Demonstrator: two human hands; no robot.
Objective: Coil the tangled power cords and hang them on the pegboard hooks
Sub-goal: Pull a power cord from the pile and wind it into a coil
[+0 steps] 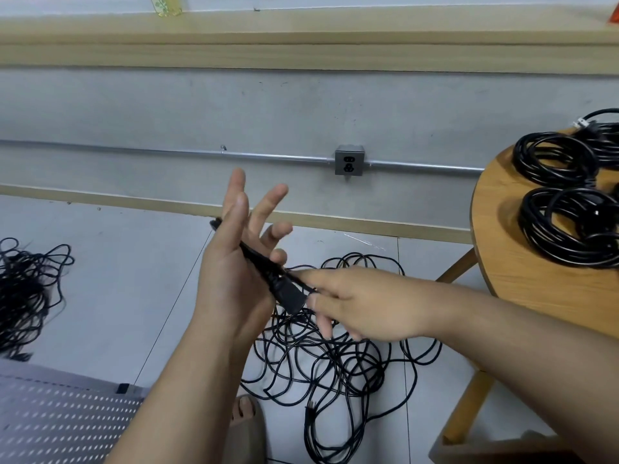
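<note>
While the pegboard lies at the lower left of the frame with no hooks that I can make out, the work appears to be at the start of coiling one more cord. At the right edge the round wooden table carries coiled cords, so part of the job looks done. The tangled cord sprawls on the floor at lower centre, and a second tangle sits at the left edge.

In the middle of the frame the left hand is raised, wrist bent back, fingers spread and mostly straight, with the cord laid across its palm. The right hand reaches in from the right, forearm level, and pinches the cord between thumb and forefinger just by the plug.

Next, I judge, the left thumb must trap that end so the right hand can draw slack up from the floor and lay even loops without dragging knots along.
</note>
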